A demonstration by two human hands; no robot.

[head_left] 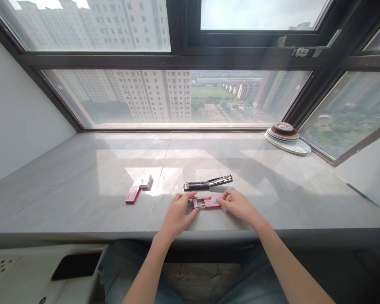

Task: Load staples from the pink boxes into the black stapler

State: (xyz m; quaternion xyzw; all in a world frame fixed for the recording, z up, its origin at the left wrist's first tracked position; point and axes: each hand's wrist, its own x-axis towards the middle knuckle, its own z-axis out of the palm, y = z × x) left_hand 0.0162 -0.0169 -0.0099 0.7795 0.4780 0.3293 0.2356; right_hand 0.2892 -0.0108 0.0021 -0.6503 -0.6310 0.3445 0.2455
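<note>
A small red and white staple box (211,202) lies in front of me with its inner tray partly slid out to the left. A few staples seem to show in the tray, though they are too small to be sure. My left hand (178,214) grips the tray's left end between thumb and fingers. At the other end, my right hand (239,206) pinches the box sleeve. Just beyond both hands lies a black and silver stapler (208,183), its top swung back and its magazine exposed.
To the left sit a white box (143,181) and a red and white box (133,194), touching. Stacked plates (288,145) stand at the back right corner by the window. A dark phone-like slab (77,266) rests on a white surface below the counter (66,211).
</note>
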